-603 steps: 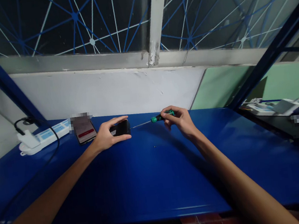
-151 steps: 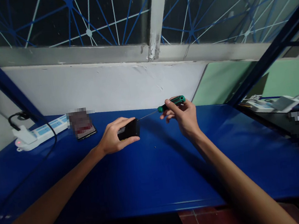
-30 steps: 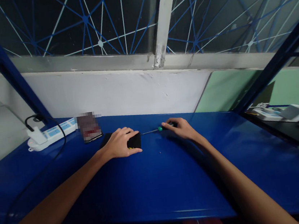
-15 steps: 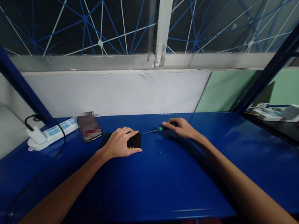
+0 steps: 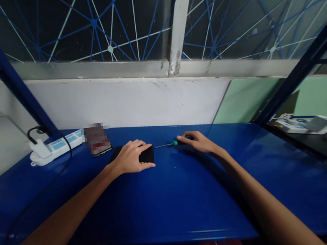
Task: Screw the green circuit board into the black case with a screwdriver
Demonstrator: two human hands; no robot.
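Note:
My left hand (image 5: 132, 156) grips a flat black box-like object (image 5: 147, 155) on the blue table, thumb along its near edge and fingers over its far edge. A bit of yellow marking shows by the thumb; the object's exact kind cannot be made out. My right hand (image 5: 197, 140) is closed around the handle of a screwdriver (image 5: 174, 143), green at its front end. The thin metal shaft points left, and its tip meets the right end of the black object. Most of the handle is hidden by my fingers.
A white and blue power strip (image 5: 60, 145) with a plug and black cable (image 5: 70, 149) lies at the left. Beside it is a pixelated dark item (image 5: 97, 140). A tiny speck (image 5: 174, 167) rests on the blue table (image 5: 173, 204). White devices (image 5: 315, 123) stand at the right.
The screwdriver's handle and my right hand have shifted very slightly toward me. My left hand and the black object stay in place.

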